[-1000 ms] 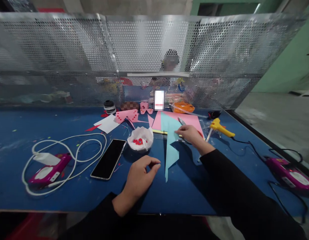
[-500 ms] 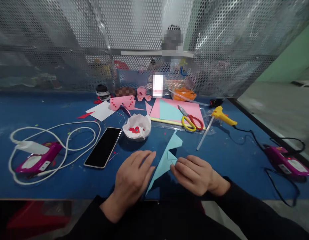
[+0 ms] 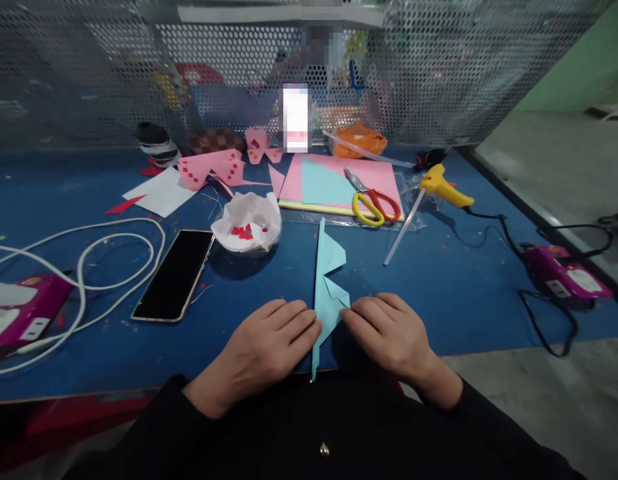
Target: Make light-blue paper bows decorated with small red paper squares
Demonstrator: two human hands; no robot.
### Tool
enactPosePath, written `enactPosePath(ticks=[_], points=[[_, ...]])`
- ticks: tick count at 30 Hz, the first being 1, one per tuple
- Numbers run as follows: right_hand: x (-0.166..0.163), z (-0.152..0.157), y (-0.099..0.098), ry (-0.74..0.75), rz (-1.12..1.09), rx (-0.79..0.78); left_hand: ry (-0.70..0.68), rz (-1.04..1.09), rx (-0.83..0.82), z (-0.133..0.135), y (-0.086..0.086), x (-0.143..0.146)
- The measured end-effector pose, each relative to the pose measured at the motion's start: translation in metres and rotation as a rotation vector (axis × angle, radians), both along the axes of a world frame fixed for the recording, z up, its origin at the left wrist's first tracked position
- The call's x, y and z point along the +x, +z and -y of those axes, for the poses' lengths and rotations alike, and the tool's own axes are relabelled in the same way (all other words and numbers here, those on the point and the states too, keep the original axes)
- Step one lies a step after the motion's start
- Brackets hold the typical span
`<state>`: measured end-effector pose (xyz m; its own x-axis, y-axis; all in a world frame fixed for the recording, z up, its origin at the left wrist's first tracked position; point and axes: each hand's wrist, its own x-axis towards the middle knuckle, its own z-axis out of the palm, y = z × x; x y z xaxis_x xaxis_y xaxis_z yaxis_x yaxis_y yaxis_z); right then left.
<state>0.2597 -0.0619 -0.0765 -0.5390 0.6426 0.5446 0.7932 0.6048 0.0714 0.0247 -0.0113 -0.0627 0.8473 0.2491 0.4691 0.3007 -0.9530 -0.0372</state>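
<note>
A folded light-blue paper piece [image 3: 325, 300] with a zigzag right side stands nearly upright in the view, its long straight edge to the left and its lower tip by the table's front edge. My left hand [image 3: 273, 343] has its fingers bent together, with thumb and fingertips gripping the paper's straight edge low down. On the other side, my right hand [image 3: 391, 333] pinches the right edge of the lower part, fingers curled. The fingertips partly cover the paper's sides.
A white paper-lined bowl [image 3: 246, 223] with red bits and a black-screened phone [image 3: 175, 277] lie left. Scissors [image 3: 373, 203] rest on pink sheets [image 3: 291, 187]. To the right are a yellow glue gun [image 3: 446, 187] and a purple power strip [image 3: 563, 273]. Pink cutouts [image 3: 213, 168] lie behind.
The blue paper has turned from slanted to nearly straight. My left hand has come in against its edge; my right hand keeps its pinch. The view has tilted down and shifted right.
</note>
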Motion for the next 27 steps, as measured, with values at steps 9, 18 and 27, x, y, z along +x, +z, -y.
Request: enactPosePath(ticks=[9,18,27], points=[[-0.006,0.002,-0.006,-0.099,-0.112,-0.135,0.034,0.062,0.021,0.004,-0.008,0.009],[-0.014,-0.001,-0.004,-0.197,-0.302,-0.321,0.171,0.083,-0.301,0.003,-0.006,0.011],[-0.015,-0.005,-0.005,-0.172,-0.496,-0.506,0.211,0.133,-0.476,0.0,-0.007,0.012]])
